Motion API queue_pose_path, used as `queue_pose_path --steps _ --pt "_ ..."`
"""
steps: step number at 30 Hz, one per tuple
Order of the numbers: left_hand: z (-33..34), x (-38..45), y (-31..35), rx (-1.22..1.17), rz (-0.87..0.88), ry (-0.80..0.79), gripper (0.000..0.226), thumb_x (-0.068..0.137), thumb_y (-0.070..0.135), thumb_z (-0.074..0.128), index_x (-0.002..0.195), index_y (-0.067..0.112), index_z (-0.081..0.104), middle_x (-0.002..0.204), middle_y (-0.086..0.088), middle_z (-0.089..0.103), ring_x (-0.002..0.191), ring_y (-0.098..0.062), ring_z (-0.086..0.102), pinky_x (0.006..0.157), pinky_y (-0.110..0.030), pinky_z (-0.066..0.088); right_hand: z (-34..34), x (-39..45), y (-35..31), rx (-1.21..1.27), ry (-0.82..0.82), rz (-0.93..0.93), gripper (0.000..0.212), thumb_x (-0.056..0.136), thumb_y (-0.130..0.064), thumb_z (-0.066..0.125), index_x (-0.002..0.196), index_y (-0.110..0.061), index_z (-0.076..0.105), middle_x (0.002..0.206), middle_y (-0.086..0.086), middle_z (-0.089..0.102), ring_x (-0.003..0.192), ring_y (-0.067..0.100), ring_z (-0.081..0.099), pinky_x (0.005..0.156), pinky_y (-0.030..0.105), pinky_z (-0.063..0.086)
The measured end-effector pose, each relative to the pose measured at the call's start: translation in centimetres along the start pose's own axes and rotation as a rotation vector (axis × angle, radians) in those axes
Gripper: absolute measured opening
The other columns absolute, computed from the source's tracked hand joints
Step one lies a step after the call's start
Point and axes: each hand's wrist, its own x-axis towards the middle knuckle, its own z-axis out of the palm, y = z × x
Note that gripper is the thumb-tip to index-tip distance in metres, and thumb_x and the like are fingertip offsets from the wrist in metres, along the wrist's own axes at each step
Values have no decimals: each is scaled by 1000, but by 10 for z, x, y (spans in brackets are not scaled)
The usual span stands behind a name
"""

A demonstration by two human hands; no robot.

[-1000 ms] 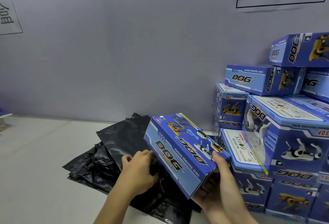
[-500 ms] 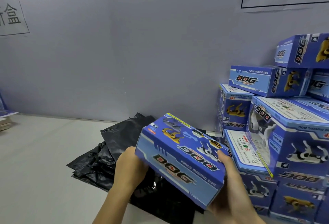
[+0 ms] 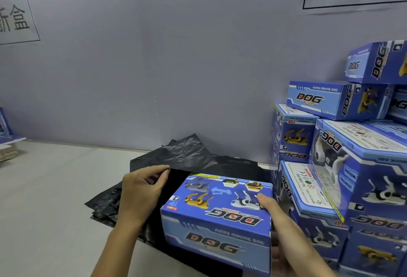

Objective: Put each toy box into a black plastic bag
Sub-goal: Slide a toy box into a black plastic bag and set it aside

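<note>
A blue "DOG" toy box (image 3: 220, 219) lies level at the lower middle, over the black plastic bags (image 3: 187, 155). My right hand (image 3: 284, 232) grips the box at its right end, thumb on the top face. My left hand (image 3: 141, 190) is off the box and pinches the edge of the top black bag, lifting it a little just left of the box. The bags lie in a rumpled pile on the table against the wall; part of the pile is hidden under the box.
A tall stack of several more blue toy boxes (image 3: 352, 166) fills the right side, close to my right hand. The pale table (image 3: 44, 199) stretches to the left. Flat cartons (image 3: 6, 144) sit at the far left edge. The grey wall carries paper signs.
The box has been lowered and levelled over the bags. My left hand has let go of the box's left end and taken hold of a bag edge.
</note>
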Motion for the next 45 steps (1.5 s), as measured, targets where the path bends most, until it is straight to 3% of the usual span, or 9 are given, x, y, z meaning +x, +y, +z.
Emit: queue_pose_path --steps 3,5,10,17,21,28,37,42,45 --pt "1 -1 5 19 79 -34 17 77 2 82 85 17 82 78 23 72 65 7 64 62 -5 46 -6 1 7 -231 134 62 55 90 -49 63 128 -10 56 98 20 71 84 27 73 86 40 56" --pt "3 -2 8 29 142 -74 16 78 3 82 87 17 82 78 18 74 64 3 63 59 -10 48 -5 3 5 -268 232 105 67 75 -65 68 121 -17 56 99 13 76 95 32 72 98 52 51" --pt "2 -3 13 6 155 -144 13 80 8 81 88 18 82 79 19 74 66 -2 65 57 -12 47 -5 10 8 -240 237 97 73 65 -69 71 116 -20 54 87 7 78 82 27 76 91 50 56" --pt "-6 2 15 -62 42 -197 21 78 10 83 75 31 80 69 26 71 56 3 60 56 -5 41 10 3 21 -284 395 -76 67 71 -62 72 119 -25 43 110 -2 59 103 23 55 91 35 36" --pt "0 -2 27 56 246 -213 17 76 3 84 78 20 81 79 20 73 72 -4 64 69 -21 50 18 7 33 -203 425 -108 69 75 -55 74 127 -22 43 99 -12 53 101 22 50 89 31 32" --pt "13 -13 43 -4 385 -293 10 83 20 75 92 20 81 99 19 74 93 -5 66 79 -38 56 36 23 48 7 396 44 84 70 -48 83 133 -27 31 111 5 63 92 30 69 89 50 57" --pt "26 -24 54 -144 240 -282 13 94 9 65 101 17 72 98 13 71 92 -3 68 81 -32 56 53 46 56 3 460 -81 118 57 -62 82 147 -47 7 119 -1 52 95 20 63 93 44 54" --pt "29 -27 57 -138 192 -250 14 96 6 59 101 18 65 98 12 65 92 -9 65 80 -34 54 51 43 63 -131 464 -187 91 58 -59 85 117 -43 17 91 -14 56 77 1 62 57 17 44" --pt "31 -32 68 -190 318 -287 11 98 12 54 101 15 64 104 9 65 97 -11 64 81 -33 54 48 44 62 -122 468 -200 83 62 -55 85 116 -31 27 92 -9 64 81 5 64 64 22 49"
